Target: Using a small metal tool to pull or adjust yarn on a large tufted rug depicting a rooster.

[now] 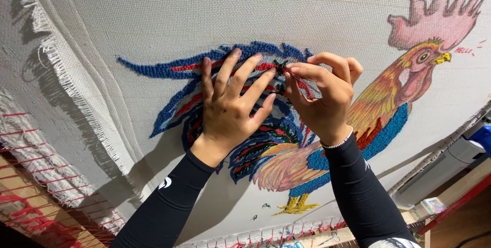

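A large white canvas (215, 7) stretched on a frame carries a printed rooster design (409, 74), partly filled with tufted yarn. The tufted tail (169, 69) is blue with red, green and black patches. My left hand (230, 104) lies flat on the tufted tail, fingers spread and pressing the yarn. My right hand (322, 94) is beside it, fingers pinched on a red yarn strand (299, 79) running over the tufted area. Both arms wear black sleeves, and a white bead bracelet (337, 143) circles the right wrist.
The canvas edge (66, 74) at left is frayed and laced to the wooden frame (30, 197) with red cord. Small scissors (330, 238) lie on the lower frame bar. A white unit (450, 163) and a blue object (483, 135) stand at right.
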